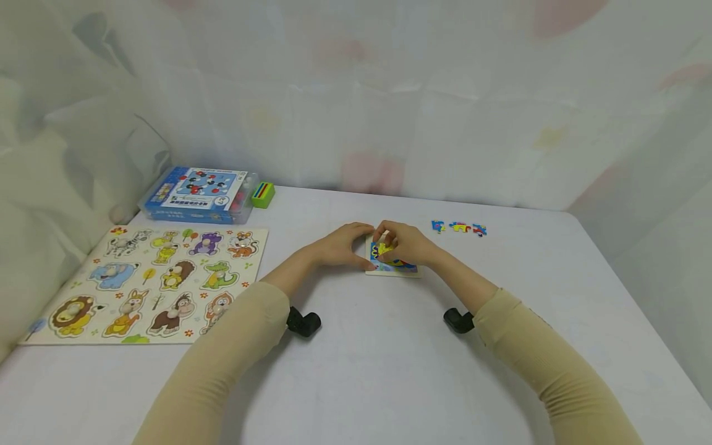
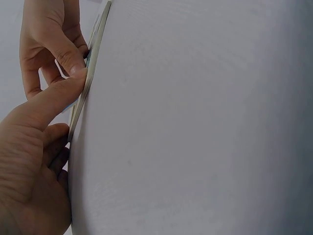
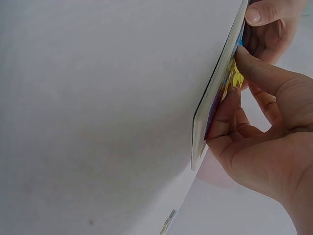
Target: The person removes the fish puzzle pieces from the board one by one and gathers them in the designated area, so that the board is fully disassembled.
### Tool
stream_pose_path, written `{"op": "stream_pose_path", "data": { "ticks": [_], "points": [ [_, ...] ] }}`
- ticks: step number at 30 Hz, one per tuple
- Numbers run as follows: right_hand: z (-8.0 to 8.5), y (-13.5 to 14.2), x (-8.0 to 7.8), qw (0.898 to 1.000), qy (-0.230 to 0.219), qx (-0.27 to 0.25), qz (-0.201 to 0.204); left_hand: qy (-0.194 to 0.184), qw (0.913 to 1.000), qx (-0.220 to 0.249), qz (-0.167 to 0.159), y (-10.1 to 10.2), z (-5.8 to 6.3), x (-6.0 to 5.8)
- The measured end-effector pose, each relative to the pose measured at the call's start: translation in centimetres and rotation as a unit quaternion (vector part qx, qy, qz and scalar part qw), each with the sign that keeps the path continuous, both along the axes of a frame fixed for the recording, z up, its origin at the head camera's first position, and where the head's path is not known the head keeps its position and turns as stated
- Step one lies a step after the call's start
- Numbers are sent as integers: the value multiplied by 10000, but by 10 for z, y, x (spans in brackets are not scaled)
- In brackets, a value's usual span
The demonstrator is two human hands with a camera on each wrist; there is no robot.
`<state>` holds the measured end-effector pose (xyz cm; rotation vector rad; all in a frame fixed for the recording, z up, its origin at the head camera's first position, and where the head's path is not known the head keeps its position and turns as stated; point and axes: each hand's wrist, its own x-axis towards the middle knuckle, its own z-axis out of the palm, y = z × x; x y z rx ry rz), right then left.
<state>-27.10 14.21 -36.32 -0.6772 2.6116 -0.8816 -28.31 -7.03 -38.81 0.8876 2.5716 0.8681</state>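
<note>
A small jigsaw puzzle board (image 1: pixel 394 274) with a blue and yellow picture lies in front of me on the table. My left hand (image 1: pixel 342 245) holds its left side, the thumb at the near corner and the fingers at the far one. Over the board, my right hand (image 1: pixel 408 242) pinches a yellow puzzle piece (image 3: pixel 237 77) between thumb and fingers, right at the board's surface. The right fingers partly hide the picture. In the left wrist view, the board's pale edge (image 2: pixel 95 56) runs beside both hands.
Loose puzzle pieces (image 1: pixel 460 227) lie in a row behind and right of the board. An animal peg puzzle (image 1: pixel 150 276) covers the table's left side. Behind it stand a blue-labelled clear plastic box (image 1: pixel 197 194) and a green block (image 1: pixel 263 195). White curtains hang behind the table.
</note>
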Motion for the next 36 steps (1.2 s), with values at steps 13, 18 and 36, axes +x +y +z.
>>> {"op": "stream_pose_path", "data": {
  "ticks": [13, 18, 36],
  "points": [
    [0, 0, -1, 9998, -108, -54, -144, 27, 10000, -82, 28, 0, 0, 0],
    [1, -1, 1, 9996, -168, -33, -209, 8, 9999, -89, 47, 0, 1, 0],
    [-1, 0, -1, 9977, -460, -157, -469, -34, 10000, -27, 27, 0, 0, 0]
  ]
}}
